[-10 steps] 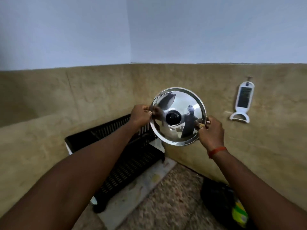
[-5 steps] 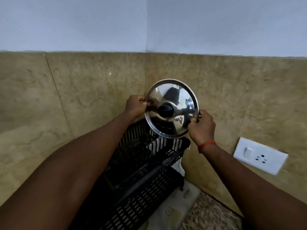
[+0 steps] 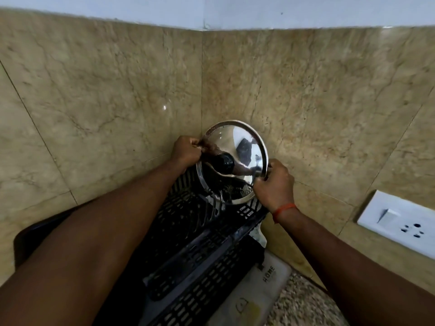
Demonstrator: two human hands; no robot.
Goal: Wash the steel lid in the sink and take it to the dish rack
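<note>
The round steel lid point(image 3: 244, 147), shiny with a black knob in its middle, stands nearly upright at the far end of the black plastic dish rack point(image 3: 193, 274), close to the wall corner. Its lower edge sits among the rack's upright slots. My left hand point(image 3: 187, 151) grips the lid's left rim. My right hand point(image 3: 274, 182) grips its lower right rim; a red thread band is on that wrist. The sink is out of view.
Beige marble tiles point(image 3: 106, 90) cover both walls behind the rack. A white switch and socket plate point(image 3: 400, 222) is on the right wall. A pale mat point(image 3: 256, 295) lies under the rack on the speckled granite counter point(image 3: 303, 307).
Both hands have carried the lid down and toward the wall corner, so its lower edge has come into the rack's far end. My view has tilted down onto the rack.
</note>
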